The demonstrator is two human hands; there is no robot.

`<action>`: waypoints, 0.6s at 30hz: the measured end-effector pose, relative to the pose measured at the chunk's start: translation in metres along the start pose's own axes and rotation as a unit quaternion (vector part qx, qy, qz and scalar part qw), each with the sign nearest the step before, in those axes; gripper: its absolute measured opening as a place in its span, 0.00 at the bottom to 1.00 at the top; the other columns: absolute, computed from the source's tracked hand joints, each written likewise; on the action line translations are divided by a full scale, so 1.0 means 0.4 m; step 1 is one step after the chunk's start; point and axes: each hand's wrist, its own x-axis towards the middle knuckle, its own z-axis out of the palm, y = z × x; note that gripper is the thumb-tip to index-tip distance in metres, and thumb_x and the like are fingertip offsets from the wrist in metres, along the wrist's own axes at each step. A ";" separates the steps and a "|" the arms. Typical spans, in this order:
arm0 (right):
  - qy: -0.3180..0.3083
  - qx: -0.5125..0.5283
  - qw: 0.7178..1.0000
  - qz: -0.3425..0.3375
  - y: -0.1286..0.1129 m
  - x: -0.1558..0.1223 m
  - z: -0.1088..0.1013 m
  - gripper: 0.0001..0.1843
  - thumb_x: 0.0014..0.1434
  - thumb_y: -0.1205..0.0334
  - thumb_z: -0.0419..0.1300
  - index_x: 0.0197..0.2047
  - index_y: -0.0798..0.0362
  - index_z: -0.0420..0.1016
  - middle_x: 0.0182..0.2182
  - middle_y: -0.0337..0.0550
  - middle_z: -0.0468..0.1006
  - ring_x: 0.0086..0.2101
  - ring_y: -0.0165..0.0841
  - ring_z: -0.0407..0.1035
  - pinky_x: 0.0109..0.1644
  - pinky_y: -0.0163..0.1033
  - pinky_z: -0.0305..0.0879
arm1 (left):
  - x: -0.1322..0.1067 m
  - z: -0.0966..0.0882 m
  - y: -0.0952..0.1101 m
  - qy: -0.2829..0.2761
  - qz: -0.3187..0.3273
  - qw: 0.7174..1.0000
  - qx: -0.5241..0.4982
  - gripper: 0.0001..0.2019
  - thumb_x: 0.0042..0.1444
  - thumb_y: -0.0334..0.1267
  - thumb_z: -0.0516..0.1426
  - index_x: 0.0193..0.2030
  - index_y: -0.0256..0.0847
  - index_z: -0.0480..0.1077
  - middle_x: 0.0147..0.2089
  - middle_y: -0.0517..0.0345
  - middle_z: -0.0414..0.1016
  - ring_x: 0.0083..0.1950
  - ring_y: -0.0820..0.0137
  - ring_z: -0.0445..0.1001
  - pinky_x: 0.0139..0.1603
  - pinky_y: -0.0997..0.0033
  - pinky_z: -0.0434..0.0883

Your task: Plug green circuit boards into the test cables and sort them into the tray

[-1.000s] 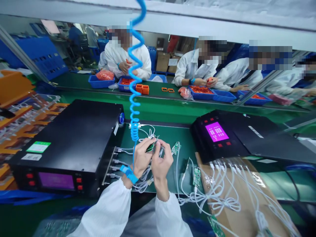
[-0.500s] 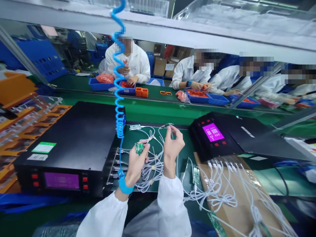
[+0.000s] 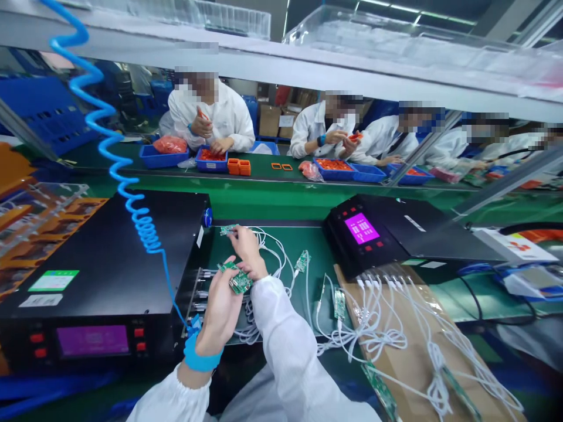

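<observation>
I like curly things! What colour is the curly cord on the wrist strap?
The springy coiled cord is bright blue, clearest in the head view.

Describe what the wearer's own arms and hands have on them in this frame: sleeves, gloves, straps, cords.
Both arms are in long white sleeves with gathered cuffs. The left hand and right hand are bare, no gloves. A bright blue wrist strap circles the left wrist, and a blue coiled cord runs from it upward out of view.
</observation>
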 end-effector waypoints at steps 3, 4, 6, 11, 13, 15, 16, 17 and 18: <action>0.029 -0.004 0.999 -0.026 0.064 -0.059 -0.043 0.08 0.66 0.59 0.65 0.47 0.51 0.81 0.47 0.49 0.84 0.48 0.38 0.77 0.52 0.37 0.67 | 0.007 -0.013 -0.005 -0.020 0.012 1.000 0.003 0.19 0.59 0.24 0.57 0.57 0.38 0.69 0.37 0.53 0.80 0.44 0.65 0.83 0.55 0.60 0.80; 0.065 -0.012 0.998 -0.008 0.095 -0.086 -0.063 0.07 0.66 0.60 0.64 0.45 0.52 0.80 0.45 0.50 0.83 0.47 0.38 0.77 0.51 0.38 0.67 | 0.011 -0.020 -0.007 -0.029 0.014 0.999 0.005 0.20 0.60 0.25 0.58 0.58 0.39 0.69 0.39 0.53 0.80 0.47 0.64 0.83 0.57 0.58 0.79; 0.132 -0.056 0.987 0.076 0.159 -0.138 -0.102 0.05 0.66 0.61 0.62 0.41 0.52 0.79 0.40 0.50 0.82 0.41 0.39 0.77 0.45 0.39 0.68 | 0.021 -0.033 -0.011 -0.040 0.014 0.999 0.011 0.21 0.60 0.26 0.60 0.60 0.41 0.68 0.43 0.52 0.82 0.51 0.62 0.83 0.62 0.56 0.77; 0.088 -0.140 0.969 0.181 0.235 -0.202 -0.132 0.05 0.60 0.68 0.64 0.40 0.53 0.78 0.36 0.55 0.82 0.38 0.44 0.78 0.40 0.42 0.67 | 0.032 -0.024 -0.021 -0.038 0.011 0.999 0.034 0.18 0.63 0.29 0.62 0.59 0.42 0.71 0.50 0.50 0.83 0.55 0.60 0.82 0.65 0.55 0.75; 0.075 -0.139 0.970 0.184 0.231 -0.206 -0.126 0.07 0.61 0.72 0.60 0.40 0.55 0.78 0.36 0.58 0.82 0.37 0.45 0.79 0.40 0.43 0.67 | 0.036 -0.014 -0.025 -0.042 0.018 0.998 0.048 0.14 0.63 0.30 0.62 0.55 0.40 0.75 0.51 0.49 0.83 0.56 0.60 0.81 0.64 0.58 0.75; 0.071 -0.129 0.974 0.170 0.225 -0.209 -0.125 0.11 0.61 0.74 0.56 0.41 0.56 0.79 0.37 0.58 0.82 0.38 0.45 0.78 0.42 0.43 0.67 | 0.044 -0.010 -0.028 -0.044 0.028 0.997 0.057 0.09 0.64 0.31 0.62 0.51 0.38 0.78 0.52 0.47 0.83 0.56 0.61 0.81 0.63 0.60 0.75; 0.068 -0.125 0.977 0.160 0.224 -0.211 -0.128 0.13 0.61 0.74 0.55 0.41 0.56 0.80 0.38 0.57 0.82 0.39 0.44 0.78 0.43 0.43 0.68 | 0.050 -0.010 -0.029 -0.040 0.033 0.997 0.060 0.08 0.64 0.32 0.62 0.49 0.38 0.78 0.52 0.48 0.83 0.56 0.61 0.81 0.63 0.61 0.75; 0.065 -0.117 0.980 0.146 0.224 -0.215 -0.133 0.13 0.61 0.74 0.55 0.42 0.55 0.80 0.39 0.55 0.82 0.40 0.42 0.78 0.44 0.42 0.68 | 0.057 -0.011 -0.030 -0.031 0.038 0.997 0.062 0.07 0.64 0.33 0.63 0.49 0.39 0.79 0.52 0.49 0.83 0.56 0.62 0.81 0.63 0.62 0.75; 0.065 -0.103 0.984 0.127 0.226 -0.220 -0.139 0.12 0.60 0.73 0.56 0.42 0.54 0.80 0.39 0.52 0.81 0.41 0.41 0.77 0.46 0.41 0.68 | 0.065 -0.012 -0.030 -0.022 0.043 0.997 0.064 0.08 0.64 0.34 0.63 0.49 0.40 0.79 0.52 0.50 0.83 0.56 0.62 0.81 0.63 0.62 0.75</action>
